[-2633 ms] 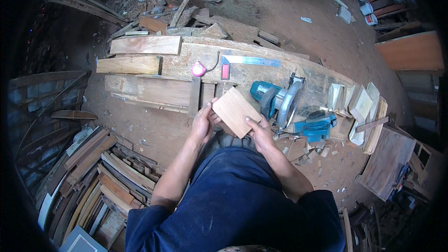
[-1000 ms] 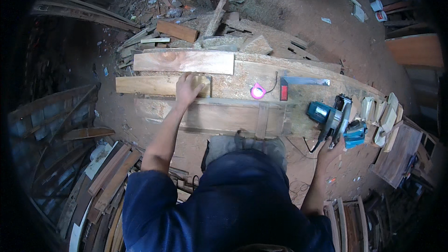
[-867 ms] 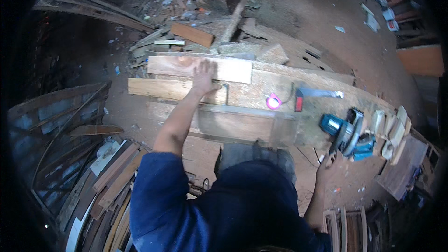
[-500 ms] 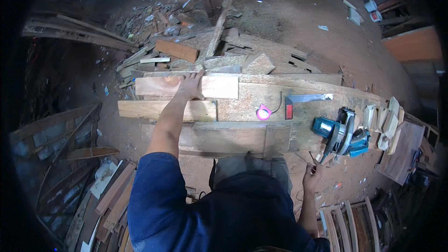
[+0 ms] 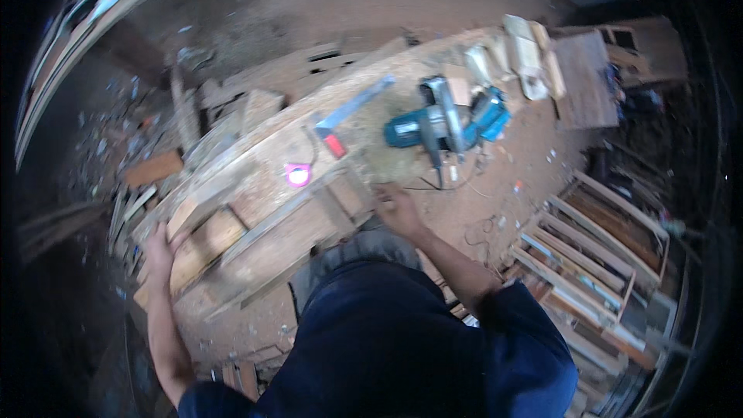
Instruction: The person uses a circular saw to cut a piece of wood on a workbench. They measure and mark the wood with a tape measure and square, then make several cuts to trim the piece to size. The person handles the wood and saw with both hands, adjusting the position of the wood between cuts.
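Note:
At the left end of the workbench my left hand (image 5: 160, 248) grips the end of a pale wooden board (image 5: 203, 203), which looks tipped up on its edge. A second short board (image 5: 207, 238) lies beside it, nearer to me. My right hand (image 5: 396, 207) is by the bench's near edge, its fingers curled; what is in them, if anything, is too blurred to make out. Between my hands, farther back, a pink tape measure (image 5: 297, 176) lies on the bench. Past it lies a try square (image 5: 354, 105) with a metal blade and red on its handle.
A teal circular saw (image 5: 433, 125) stands on the right part of the bench, with wood offcuts (image 5: 526, 58) behind it. Scrap wood (image 5: 155, 168) and litter lie beyond the bench. Stacked wooden frames (image 5: 588, 263) are at the right. A cable (image 5: 457, 187) runs near my right hand.
The view has turned to the right. My left hand has gone from lying on top of the board to gripping its left end, and the board has tipped up. My right hand has come closer to the bench.

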{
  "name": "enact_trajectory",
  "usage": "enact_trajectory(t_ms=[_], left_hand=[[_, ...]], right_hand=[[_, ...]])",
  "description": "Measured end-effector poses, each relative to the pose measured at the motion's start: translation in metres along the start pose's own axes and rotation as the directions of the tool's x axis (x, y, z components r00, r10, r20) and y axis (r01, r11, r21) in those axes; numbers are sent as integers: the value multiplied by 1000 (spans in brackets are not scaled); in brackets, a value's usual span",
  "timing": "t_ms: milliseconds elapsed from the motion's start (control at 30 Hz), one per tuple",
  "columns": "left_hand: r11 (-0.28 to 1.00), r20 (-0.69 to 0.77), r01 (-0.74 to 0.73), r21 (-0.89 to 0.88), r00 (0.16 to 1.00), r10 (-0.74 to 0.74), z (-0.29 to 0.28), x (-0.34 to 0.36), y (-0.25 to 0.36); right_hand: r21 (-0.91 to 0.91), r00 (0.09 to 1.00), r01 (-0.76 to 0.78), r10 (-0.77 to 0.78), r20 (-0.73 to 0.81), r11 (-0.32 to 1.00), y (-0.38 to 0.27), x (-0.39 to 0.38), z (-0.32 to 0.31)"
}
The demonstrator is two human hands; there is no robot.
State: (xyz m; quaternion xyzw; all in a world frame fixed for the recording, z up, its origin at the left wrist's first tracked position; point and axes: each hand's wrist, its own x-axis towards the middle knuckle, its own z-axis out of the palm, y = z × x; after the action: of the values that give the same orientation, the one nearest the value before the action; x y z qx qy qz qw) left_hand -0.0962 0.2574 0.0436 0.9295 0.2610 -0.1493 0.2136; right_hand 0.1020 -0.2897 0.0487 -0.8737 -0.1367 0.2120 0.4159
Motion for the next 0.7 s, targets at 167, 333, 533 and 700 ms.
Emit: enact_trajectory(t_ms=[167, 333, 533, 700], left_hand=[[967, 136, -250, -43, 958, 253, -60, -42, 104], [941, 357, -276, -197, 873, 331, -25, -55, 172], [949, 592, -40, -312, 773, 227, 68, -65, 145], [958, 522, -168, -231, 810, 268, 122, -71, 116]], right_hand=[[66, 962, 270, -272, 31, 961, -79, 10, 12], [61, 899, 384, -389, 204, 921, -103, 17, 42], [147, 878, 3, -73, 473, 989, -51, -1, 87], [65, 901, 181, -192, 390, 981, -21, -16, 118]])
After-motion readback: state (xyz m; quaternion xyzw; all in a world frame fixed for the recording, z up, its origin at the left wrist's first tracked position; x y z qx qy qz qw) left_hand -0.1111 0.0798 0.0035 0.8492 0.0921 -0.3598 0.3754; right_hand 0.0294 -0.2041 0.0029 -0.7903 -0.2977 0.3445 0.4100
